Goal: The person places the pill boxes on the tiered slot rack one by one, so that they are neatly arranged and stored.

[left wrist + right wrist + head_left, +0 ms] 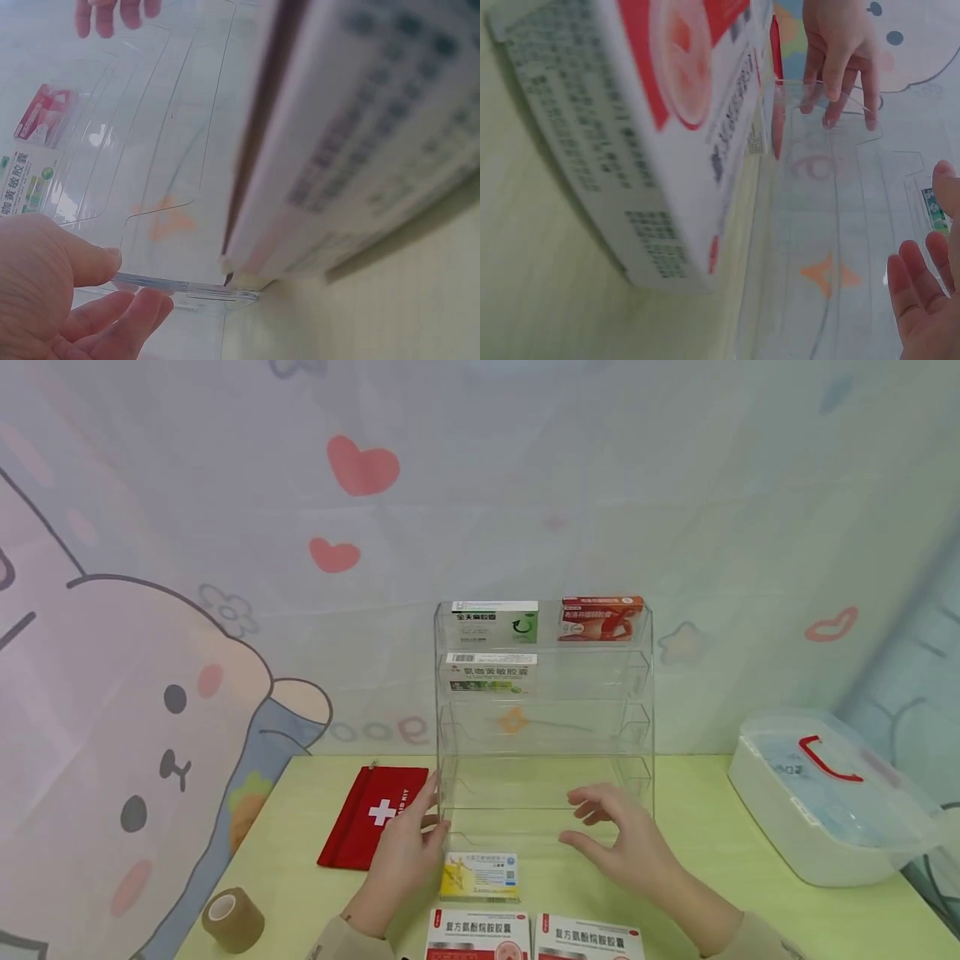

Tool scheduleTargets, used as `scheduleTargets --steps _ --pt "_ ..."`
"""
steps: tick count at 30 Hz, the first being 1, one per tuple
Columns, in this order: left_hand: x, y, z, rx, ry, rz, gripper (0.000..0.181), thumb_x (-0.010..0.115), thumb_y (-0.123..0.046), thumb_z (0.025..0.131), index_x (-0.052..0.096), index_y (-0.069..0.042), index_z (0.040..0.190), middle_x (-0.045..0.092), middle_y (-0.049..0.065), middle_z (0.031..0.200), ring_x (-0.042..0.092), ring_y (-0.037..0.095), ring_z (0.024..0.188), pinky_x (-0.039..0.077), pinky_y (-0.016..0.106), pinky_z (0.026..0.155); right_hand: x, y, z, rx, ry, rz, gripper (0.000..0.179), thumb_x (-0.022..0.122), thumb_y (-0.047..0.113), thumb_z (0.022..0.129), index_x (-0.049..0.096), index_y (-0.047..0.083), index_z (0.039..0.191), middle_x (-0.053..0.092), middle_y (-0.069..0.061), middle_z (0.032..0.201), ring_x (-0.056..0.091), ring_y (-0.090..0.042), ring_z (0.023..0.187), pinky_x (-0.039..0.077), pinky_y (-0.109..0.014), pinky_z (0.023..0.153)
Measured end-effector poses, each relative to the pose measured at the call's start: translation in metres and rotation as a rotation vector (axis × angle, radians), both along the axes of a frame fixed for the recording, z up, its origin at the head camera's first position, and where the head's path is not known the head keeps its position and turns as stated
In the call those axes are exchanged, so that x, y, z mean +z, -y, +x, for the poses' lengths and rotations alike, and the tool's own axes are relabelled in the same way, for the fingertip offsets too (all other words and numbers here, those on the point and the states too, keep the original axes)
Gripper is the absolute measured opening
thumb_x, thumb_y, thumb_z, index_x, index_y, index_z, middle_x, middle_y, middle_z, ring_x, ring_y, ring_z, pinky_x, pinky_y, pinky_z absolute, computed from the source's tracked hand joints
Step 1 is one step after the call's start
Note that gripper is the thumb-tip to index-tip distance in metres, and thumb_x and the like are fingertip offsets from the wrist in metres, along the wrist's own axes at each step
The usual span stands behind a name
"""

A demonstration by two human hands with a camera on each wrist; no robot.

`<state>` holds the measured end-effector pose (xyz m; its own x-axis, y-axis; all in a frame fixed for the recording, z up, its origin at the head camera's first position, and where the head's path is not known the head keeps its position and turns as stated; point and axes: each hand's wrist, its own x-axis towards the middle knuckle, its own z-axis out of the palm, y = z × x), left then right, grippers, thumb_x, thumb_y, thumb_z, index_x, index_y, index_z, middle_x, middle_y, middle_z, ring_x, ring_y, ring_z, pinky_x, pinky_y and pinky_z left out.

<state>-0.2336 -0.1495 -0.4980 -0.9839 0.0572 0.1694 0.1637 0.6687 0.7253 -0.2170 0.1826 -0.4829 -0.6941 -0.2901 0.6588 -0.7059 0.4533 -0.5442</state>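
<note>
A clear stepped display rack [540,810] stands on the table against the patterned backdrop. My left hand [405,860] grips its left side edge; the left wrist view shows the thumb [97,261] on one face of the clear panel and fingers on the other. In front of the rack's right part hovers my right hand [618,839], fingers loosely bent and nothing between them. The top tier carries a green-and-white medicine box [491,627] and a red-orange one [600,620]. On the tier below sits a white-and-green box [491,677].
A yellow-and-white box [480,878] lies before the rack, with two red-and-white boxes [478,933] [588,935] nearer me. At left are a red first-aid pouch [360,827] and a brown bandage roll [234,922]. A lidded white case [817,835] with red handle stands right.
</note>
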Motion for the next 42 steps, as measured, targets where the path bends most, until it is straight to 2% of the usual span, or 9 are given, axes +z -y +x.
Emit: scheduleTargets --steps 5,14,16,19,23,28,35,39,42 --pt "0.001 0.0 0.0 0.008 -0.005 0.007 0.089 0.076 -0.012 0.103 0.03 -0.037 0.175 0.067 0.008 0.157 0.077 0.031 0.128 0.067 0.044 0.102 -0.015 -0.004 0.011 0.064 0.081 0.019 0.052 0.093 0.01 0.088 0.069 0.013 0.134 0.076 -0.002 0.119 0.073 -0.006 0.1 0.069 -0.03 0.086" --pt "0.0 -0.003 0.001 0.0 0.006 0.0 0.088 0.076 -0.013 0.103 0.03 -0.038 0.175 0.067 0.009 0.155 0.076 0.032 0.128 0.067 0.045 0.102 -0.038 -0.025 0.045 0.153 0.244 0.175 0.058 0.089 0.034 0.095 0.063 0.021 0.145 0.075 -0.003 0.133 0.074 -0.015 0.11 0.065 -0.03 0.095" --pt "0.001 -0.003 0.001 0.007 0.006 -0.006 0.089 0.077 -0.013 0.103 0.03 -0.04 0.174 0.068 0.009 0.155 0.076 0.031 0.128 0.067 0.044 0.102 -0.04 -0.03 0.049 0.184 0.331 0.192 0.061 0.088 0.036 0.096 0.062 0.017 0.147 0.073 -0.005 0.137 0.072 -0.016 0.114 0.065 -0.031 0.094" --pt "0.001 -0.002 0.0 0.01 0.001 -0.01 0.09 0.077 -0.013 0.103 0.03 -0.041 0.174 0.068 0.009 0.154 0.077 0.031 0.127 0.067 0.045 0.102 -0.041 -0.038 0.054 0.234 0.538 0.184 0.065 0.087 0.036 0.097 0.058 0.015 0.152 0.068 -0.009 0.144 0.067 -0.015 0.123 0.064 -0.03 0.09" --pt "0.002 -0.002 0.0 0.007 0.001 -0.008 0.09 0.077 -0.013 0.103 0.029 -0.041 0.174 0.068 0.01 0.155 0.077 0.032 0.127 0.067 0.045 0.102 -0.043 -0.045 0.058 0.265 0.667 0.195 0.073 0.089 0.037 0.094 0.056 0.016 0.155 0.065 -0.008 0.152 0.062 -0.009 0.131 0.058 -0.027 0.098" --pt "0.001 -0.002 0.001 0.013 0.01 -0.011 0.09 0.077 -0.014 0.103 0.029 -0.041 0.174 0.067 0.009 0.156 0.076 0.031 0.128 0.067 0.045 0.102 -0.053 -0.053 0.059 0.327 0.594 0.221 0.075 0.092 0.034 0.092 0.057 0.013 0.155 0.065 -0.005 0.153 0.063 -0.007 0.134 0.054 -0.021 0.107" --pt "0.001 -0.002 0.001 0.003 0.015 -0.001 0.089 0.077 -0.013 0.103 0.029 -0.036 0.175 0.067 0.01 0.156 0.076 0.033 0.129 0.067 0.046 0.102 -0.07 -0.061 0.06 0.342 0.614 0.221 0.069 0.086 0.034 0.097 0.058 0.019 0.157 0.065 -0.001 0.153 0.061 0.001 0.134 0.052 -0.017 0.107" --pt "0.001 -0.002 0.001 0.003 0.013 -0.003 0.089 0.077 -0.013 0.103 0.03 -0.035 0.175 0.067 0.011 0.156 0.076 0.033 0.129 0.067 0.046 0.102 -0.082 -0.063 0.058 0.363 0.375 0.243 0.064 0.087 0.03 0.095 0.062 0.016 0.153 0.07 -0.002 0.146 0.064 -0.002 0.13 0.057 -0.02 0.102" --pt "0.001 -0.002 0.001 0.004 0.011 -0.005 0.089 0.077 -0.013 0.103 0.03 -0.035 0.175 0.067 0.01 0.156 0.076 0.033 0.129 0.067 0.046 0.102 -0.091 -0.061 0.054 0.349 0.075 0.281 0.064 0.089 0.032 0.09 0.066 0.011 0.146 0.074 -0.004 0.136 0.069 -0.01 0.124 0.061 -0.025 0.096"
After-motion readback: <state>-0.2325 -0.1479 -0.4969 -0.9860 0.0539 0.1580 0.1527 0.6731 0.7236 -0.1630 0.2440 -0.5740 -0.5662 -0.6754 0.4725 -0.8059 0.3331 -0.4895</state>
